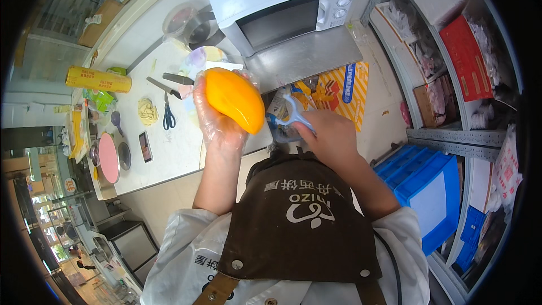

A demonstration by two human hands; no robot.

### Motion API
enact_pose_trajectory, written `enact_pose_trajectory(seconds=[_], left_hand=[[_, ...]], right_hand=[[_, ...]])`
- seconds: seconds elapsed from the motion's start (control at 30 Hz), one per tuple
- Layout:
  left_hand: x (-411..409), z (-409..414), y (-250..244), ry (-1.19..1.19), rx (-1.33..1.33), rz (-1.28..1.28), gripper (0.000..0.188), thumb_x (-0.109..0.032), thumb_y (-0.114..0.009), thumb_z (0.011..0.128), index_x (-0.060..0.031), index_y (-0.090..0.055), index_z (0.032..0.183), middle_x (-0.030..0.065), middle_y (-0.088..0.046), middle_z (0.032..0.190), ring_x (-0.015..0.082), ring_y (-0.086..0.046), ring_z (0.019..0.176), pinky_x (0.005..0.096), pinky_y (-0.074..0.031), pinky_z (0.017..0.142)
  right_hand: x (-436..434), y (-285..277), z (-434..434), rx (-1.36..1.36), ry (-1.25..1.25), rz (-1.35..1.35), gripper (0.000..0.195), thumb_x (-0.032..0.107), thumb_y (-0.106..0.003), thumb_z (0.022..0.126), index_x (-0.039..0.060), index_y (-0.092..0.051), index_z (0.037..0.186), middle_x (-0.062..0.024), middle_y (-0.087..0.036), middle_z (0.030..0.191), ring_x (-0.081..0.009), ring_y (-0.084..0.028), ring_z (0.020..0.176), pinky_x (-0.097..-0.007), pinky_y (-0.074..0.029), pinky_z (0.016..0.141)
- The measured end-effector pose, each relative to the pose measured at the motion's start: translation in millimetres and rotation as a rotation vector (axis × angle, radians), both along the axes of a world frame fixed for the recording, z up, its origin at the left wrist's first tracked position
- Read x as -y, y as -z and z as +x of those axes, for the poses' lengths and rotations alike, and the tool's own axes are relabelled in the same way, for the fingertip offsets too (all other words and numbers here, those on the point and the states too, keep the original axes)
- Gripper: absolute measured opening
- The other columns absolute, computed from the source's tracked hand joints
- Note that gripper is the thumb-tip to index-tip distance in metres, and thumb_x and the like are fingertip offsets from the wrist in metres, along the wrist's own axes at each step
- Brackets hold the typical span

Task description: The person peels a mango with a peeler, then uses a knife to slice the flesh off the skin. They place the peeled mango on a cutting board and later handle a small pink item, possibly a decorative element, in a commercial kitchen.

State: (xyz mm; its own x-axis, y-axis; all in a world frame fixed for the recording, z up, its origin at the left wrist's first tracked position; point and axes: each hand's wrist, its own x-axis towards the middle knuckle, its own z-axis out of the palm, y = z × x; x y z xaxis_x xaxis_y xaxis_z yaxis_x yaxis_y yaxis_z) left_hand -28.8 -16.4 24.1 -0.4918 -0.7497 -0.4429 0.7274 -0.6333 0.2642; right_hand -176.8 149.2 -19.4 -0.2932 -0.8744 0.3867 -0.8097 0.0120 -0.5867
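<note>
My left hand (222, 129), in a clear plastic glove, holds a peeled yellow mango (235, 100) up over the edge of the white worktable (178, 161). A light blue Y-shaped peeler (295, 112) is in my bare right hand (328, 133), its head raised, just right of the mango and apart from it. Beneath the peeler is an open bin (292, 133) with wrappers inside, partly hidden by my hand. Black-handled scissors (168, 116) and a knife (165, 88) lie on the table left of my left hand. Another dark-handled tool (178, 79) lies beside them.
A white microwave (279, 4) stands on a metal surface (309, 57) at the back. Leftward on the table are a phone (145, 147), a crumpled pale yellow cloth or wrap (147, 112), a pink disc (109, 158) and a yellow roll box (98, 79). Blue crates (423, 195) and shelving (457, 140) flank the right.
</note>
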Motion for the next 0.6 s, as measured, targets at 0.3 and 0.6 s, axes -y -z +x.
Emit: enact_pose_trajectory(seconds=[0.3, 0.6], left_hand=[[3.2, -1.5, 9.5, -0.082, 0.121, -0.109, 0.047, -0.048, -0.065, 0.095, -0.0122, -0.057, 0.125, 0.0144, -0.065, 0.110, 0.0297, -0.065, 0.106, 0.0488, -0.055, 0.096], [1.4, -4.8, 13.6, -0.083, 0.168, -0.132, 0.051, -0.048, -0.068, 0.093, -0.0107, -0.055, 0.125, 0.0148, -0.064, 0.110, 0.0303, -0.065, 0.105, 0.0482, -0.056, 0.095]], right_hand=[[-8.6, -41.9, 6.0, 0.101, -0.104, -0.067, 0.017, 0.026, -0.076, 0.089, 0.0112, -0.068, 0.089, -0.0049, -0.064, 0.071, -0.0268, -0.064, 0.064, -0.0395, -0.048, 0.057], [-0.9, -43.7, 17.0, -0.009, -0.088, -0.061, 0.024, 0.032, -0.076, 0.088, 0.0136, -0.062, 0.084, -0.0025, -0.060, 0.069, -0.0228, -0.063, 0.063, -0.0361, -0.047, 0.054]])
